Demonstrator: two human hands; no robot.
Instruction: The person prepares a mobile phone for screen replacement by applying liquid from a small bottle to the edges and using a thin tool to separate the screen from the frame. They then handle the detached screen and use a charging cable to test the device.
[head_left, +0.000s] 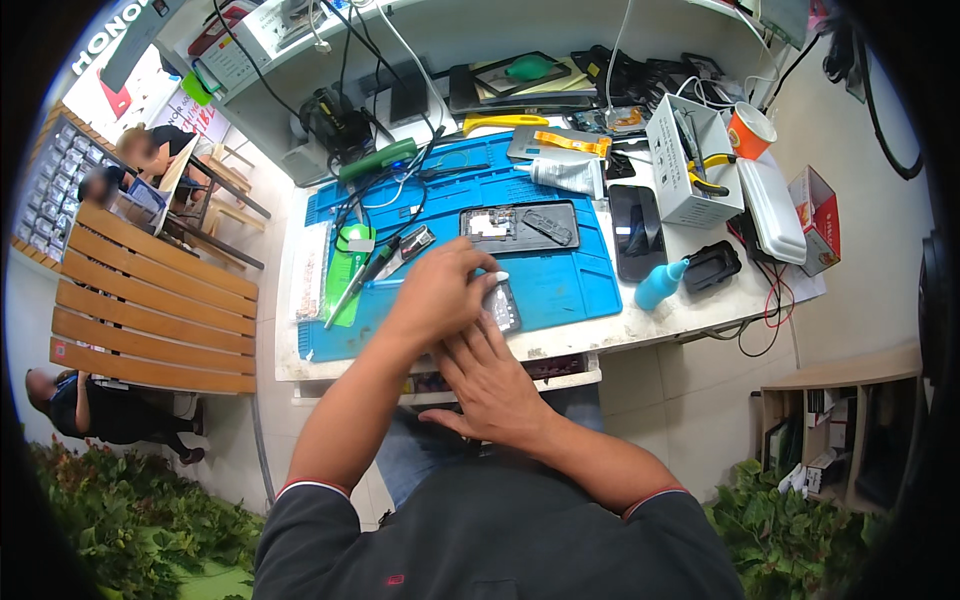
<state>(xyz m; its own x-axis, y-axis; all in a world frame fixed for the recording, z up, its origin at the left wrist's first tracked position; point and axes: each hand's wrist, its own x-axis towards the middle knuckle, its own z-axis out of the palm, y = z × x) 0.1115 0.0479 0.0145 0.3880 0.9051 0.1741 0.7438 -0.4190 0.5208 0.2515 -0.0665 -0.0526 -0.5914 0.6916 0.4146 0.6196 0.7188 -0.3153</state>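
Note:
Near the front edge of the blue mat [570, 295], my left hand [450, 280] pinches a small white item [495, 279], too small to name, over a dark phone part [500, 310]. Below it, my right hand [480, 390] reaches up with its fingers stretched out, their tips at the part's lower left, partly under my left hand. Behind my hands lies an opened phone [515, 228] with its inner parts showing. Left of them are a green card [345, 300], pen-like tools [378, 262] and a small metallic part [418, 240].
A tool box [680, 170], cup [750, 128], blue bottle [655, 290] and black phone [638, 238] stand or lie at the right. Cables [355, 200] and tools fill the back. A slatted bench [155, 300] and other people [150, 155] are at the left.

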